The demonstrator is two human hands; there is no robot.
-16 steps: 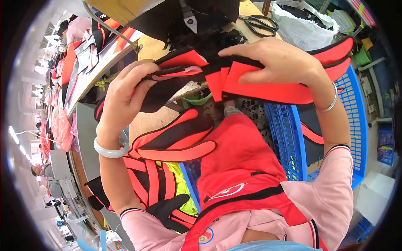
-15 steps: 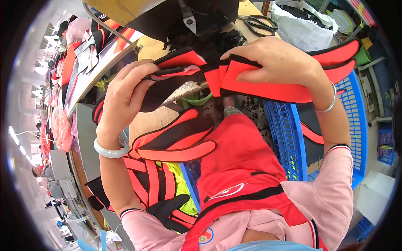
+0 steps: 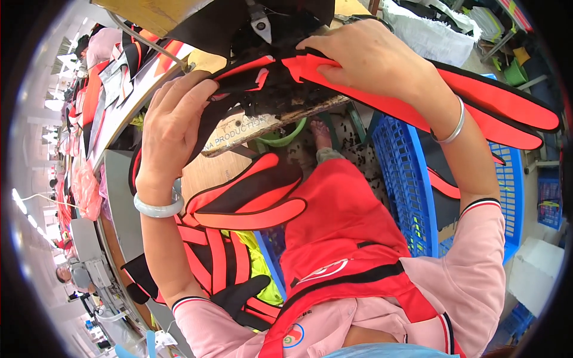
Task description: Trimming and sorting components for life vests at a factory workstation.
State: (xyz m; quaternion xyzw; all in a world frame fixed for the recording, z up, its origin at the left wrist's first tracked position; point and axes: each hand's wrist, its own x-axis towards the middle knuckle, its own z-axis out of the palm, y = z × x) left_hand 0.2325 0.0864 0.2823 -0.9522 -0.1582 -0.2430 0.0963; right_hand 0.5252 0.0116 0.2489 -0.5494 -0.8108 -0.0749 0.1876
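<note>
Left hand (image 3: 171,128): grasping red-black fabric (image 3: 382,104)
Right hand (image 3: 376,62): likewise gripping
Fabric: over the counter (image 3: 280,119), reaching past its right edge
Lettering (image 3: 239,136): along its front edge
Since earlier: hands farther forward, more lettering showing

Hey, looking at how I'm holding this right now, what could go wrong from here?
Your right hand appears close to the pointed metal part, so a fingertip might get nicked or pinched.

The red-and-black fabric trails past your right wrist above the blue basket, so its ends could snag there.

Loose black scraps near the fabric may cling to it.
</note>
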